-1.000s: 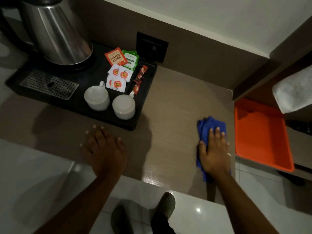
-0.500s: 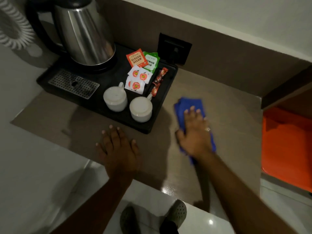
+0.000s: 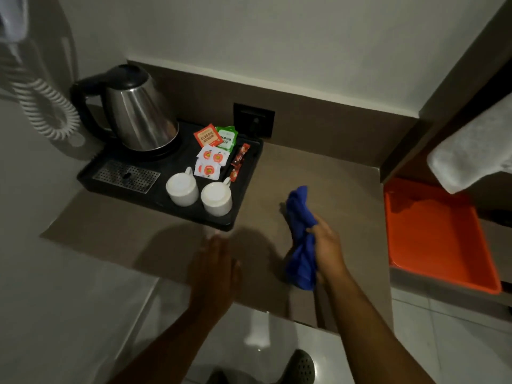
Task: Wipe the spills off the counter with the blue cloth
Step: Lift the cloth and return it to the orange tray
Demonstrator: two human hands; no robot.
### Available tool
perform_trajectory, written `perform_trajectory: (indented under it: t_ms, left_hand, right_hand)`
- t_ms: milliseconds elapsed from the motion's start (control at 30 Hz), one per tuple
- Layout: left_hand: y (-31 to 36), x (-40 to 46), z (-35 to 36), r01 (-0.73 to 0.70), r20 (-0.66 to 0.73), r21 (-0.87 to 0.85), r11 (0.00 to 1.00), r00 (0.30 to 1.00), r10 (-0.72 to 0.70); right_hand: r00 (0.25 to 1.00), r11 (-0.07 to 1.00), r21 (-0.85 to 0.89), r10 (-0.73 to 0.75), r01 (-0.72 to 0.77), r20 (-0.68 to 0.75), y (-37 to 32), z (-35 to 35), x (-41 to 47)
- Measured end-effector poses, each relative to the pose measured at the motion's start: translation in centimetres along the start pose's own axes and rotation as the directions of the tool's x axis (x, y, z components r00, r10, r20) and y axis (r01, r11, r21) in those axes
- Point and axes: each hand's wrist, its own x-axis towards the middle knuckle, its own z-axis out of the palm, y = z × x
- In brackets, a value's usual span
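The blue cloth [image 3: 301, 239] is bunched up and lifted off the brown counter [image 3: 318, 184], gripped in my right hand [image 3: 328, 252] near the counter's front right. Its upper end hangs free above the surface. My left hand [image 3: 214, 268] is flat and blurred over the counter's front edge, fingers together, holding nothing. I cannot make out any spill on the counter in this dim light.
A black tray [image 3: 194, 210] at the back left carries a steel kettle [image 3: 138, 117], two upturned white cups [image 3: 182, 189], and tea sachets [image 3: 210, 156]. An orange tray [image 3: 435, 239] sits lower to the right, under a white towel [image 3: 471, 153]. A wall socket [image 3: 253, 119] is behind.
My right hand went from pressing the cloth flat on the counter to gathering it up and lifting it. My left hand has shifted slightly. The camera tilted up and back.
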Motion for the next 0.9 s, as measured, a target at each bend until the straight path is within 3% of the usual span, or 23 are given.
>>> perform_trajectory:
  t_ms: [100,233,300,400,500,667,767,900]
  left_hand:
    - [4.9,0.8,0.1,-0.249,0.036,-0.047,0.967,0.967,0.25]
    - [13.8,4.3,0.6,-0.401,0.118,-0.108,0.91,0.903,0.412]
    - [18.5,5.5,1.8,-0.492,0.088,-0.109,0.864,0.861,0.501]
    - [25.1,6.7,4.0,-0.585,0.077,-0.123,0.802,0.8,0.595]
    - [30.8,8.9,7.4,-0.621,0.262,-0.046,0.783,0.749,0.609]
    - [34.5,12.1,12.1,-0.703,0.478,0.151,0.695,0.668,0.571]
    - [34.2,12.7,14.2,-0.712,0.537,0.202,0.672,0.655,0.532]
    - [34.1,12.4,15.5,-0.679,0.483,0.222,0.699,0.7,0.526]
  right_hand:
    - [0.97,0.879,0.426,0.244,-0.214,-0.015,-1.0,-5.2,-0.3]
    - [0.956,0.8,0.588,0.255,-0.123,-0.146,-1.7,-13.4,-0.7]
    - [0.948,0.778,0.627,0.228,-0.041,-0.221,-2.4,-18.1,-0.8]
    - [0.938,0.753,0.657,0.196,0.042,-0.285,-3.5,-24.8,-0.1]
    - [0.94,0.746,0.663,0.174,0.067,-0.292,-4.4,-30.7,1.6]
    - [0.885,0.825,0.56,0.317,-0.08,-0.342,-4.8,-36.5,6.4]
    - [0.816,0.861,0.453,0.426,-0.232,-0.391,-4.5,-38.3,8.9]
    - [0.868,0.883,0.444,0.332,-0.149,-0.369,-4.2,-38.6,11.1]
